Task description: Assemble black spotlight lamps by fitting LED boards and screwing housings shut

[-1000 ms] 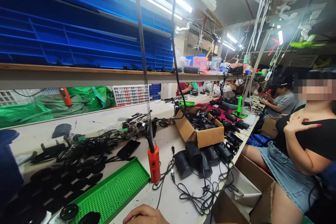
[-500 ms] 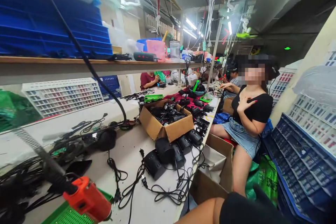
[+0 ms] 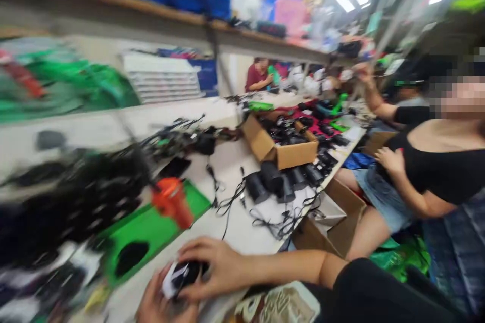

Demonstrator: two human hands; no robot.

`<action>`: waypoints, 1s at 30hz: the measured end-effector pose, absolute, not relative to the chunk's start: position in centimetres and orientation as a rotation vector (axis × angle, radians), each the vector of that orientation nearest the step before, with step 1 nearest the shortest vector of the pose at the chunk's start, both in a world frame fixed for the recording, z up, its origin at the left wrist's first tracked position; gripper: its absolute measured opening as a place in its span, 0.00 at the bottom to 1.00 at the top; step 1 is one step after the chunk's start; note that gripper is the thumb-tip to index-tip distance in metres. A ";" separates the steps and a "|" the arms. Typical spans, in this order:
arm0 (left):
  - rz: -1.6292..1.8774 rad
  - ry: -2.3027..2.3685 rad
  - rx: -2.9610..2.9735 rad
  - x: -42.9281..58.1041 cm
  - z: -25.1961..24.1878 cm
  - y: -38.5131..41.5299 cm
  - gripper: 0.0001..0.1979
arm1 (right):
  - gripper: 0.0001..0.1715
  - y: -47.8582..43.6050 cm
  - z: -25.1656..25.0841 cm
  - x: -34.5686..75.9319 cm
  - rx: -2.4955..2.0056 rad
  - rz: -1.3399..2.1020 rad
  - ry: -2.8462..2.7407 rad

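Note:
At the bottom of the view, my left hand [image 3: 161, 298] and my right hand [image 3: 215, 268] close around a small black-and-white object [image 3: 182, 277], and blur hides its exact form. Just beyond them, a black rubber disc [image 3: 131, 256] lies on a green perforated mat [image 3: 151, 227]. An orange hanging power tool [image 3: 171, 203] sits above the mat, not touching my hands. Further right, a cardboard box [image 3: 280, 144] holds black devices, and a row of black cylindrical units [image 3: 280, 181] with loose cables stands before it.
A blurred heap of black cables and parts [image 3: 83, 197] covers the bench at left. A seated co-worker [image 3: 428, 171] is close on the right, with an open cardboard box [image 3: 333, 222] on the floor. A wooden shelf [image 3: 132, 17] carrying blue bins runs overhead.
The view has swung and blurred. Both my hands now show at the bottom, together around the small object, where only one hand's edge showed before. The orange tool has shifted over the green mat.

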State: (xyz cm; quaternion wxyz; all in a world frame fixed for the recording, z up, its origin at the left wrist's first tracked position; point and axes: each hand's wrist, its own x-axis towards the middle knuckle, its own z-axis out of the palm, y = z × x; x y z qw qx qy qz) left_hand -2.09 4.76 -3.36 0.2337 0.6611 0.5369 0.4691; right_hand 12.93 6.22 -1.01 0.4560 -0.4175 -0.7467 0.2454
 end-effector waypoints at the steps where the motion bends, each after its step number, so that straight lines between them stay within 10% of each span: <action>1: 1.330 1.497 1.713 -2.3 -3.4 3.9 0.36 | 0.36 5.6 -0.4 12.9 -1.013 0.634 -1.808; 30: 1.525 1.373 1.644 -1.9 -2.9 2.2 0.36 | 0.31 4.7 1.4 12.9 -0.976 0.644 -1.837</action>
